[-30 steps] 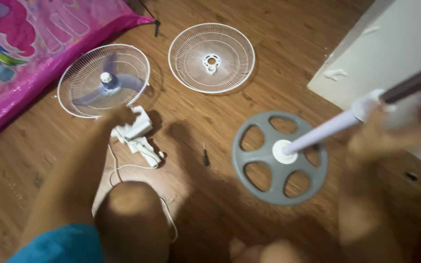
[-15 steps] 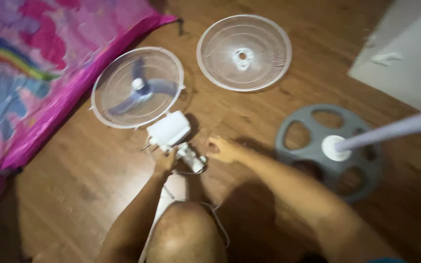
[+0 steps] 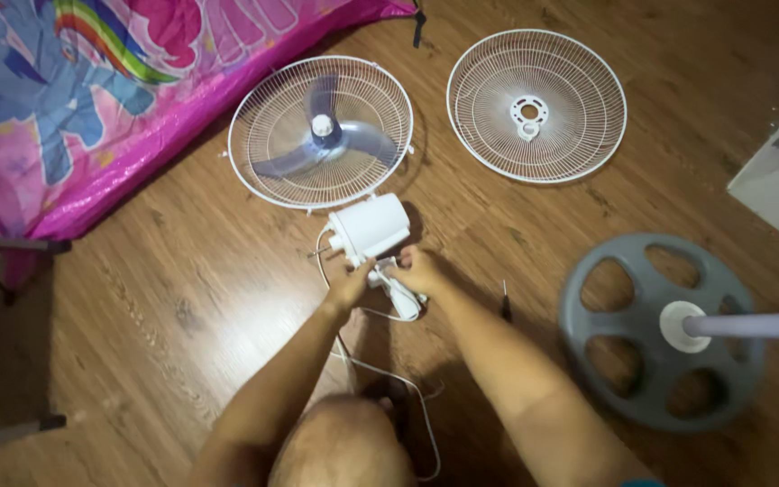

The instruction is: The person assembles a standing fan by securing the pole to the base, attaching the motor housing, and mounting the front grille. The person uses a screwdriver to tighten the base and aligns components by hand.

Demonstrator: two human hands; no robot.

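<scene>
- Head view, looking straight down at a brown wood-plank floor (image 3: 182, 298); I am seeing both forearms reaching forward from the bottom edge, with a bare knee (image 3: 344, 446) between them.
- Left hand (image 3: 349, 284) is closing its fingers on the lower neck of the white plastic fan motor housing (image 3: 370, 227), just under the boxy body.
- Right hand (image 3: 418, 269) is gripping the same white neck piece from the other side, fingers curled around it; the two hands are sitting almost touching.
- Motor housing is lying on the floor, just below the white wire fan guard holding translucent blue blades (image 3: 321, 133), and close to that guard's rim.
- White power cord (image 3: 380, 372) is trailing from the housing back toward the knee in a loose loop.
- Second white wire guard, with only a hub ring at its centre (image 3: 536, 105), is lying flat to the right of the first, the two rims near each other.
- Small dark-handled screwdriver (image 3: 504, 302) is lying on the floor just right of the right forearm.
- Round grey plastic stand base with five cut-outs (image 3: 660, 329) is sitting at right, a pale pole (image 3: 755, 325) running from its hub out of frame.
- Pink cartoon-printed mat (image 3: 92, 99) is filling the upper left corner.
</scene>
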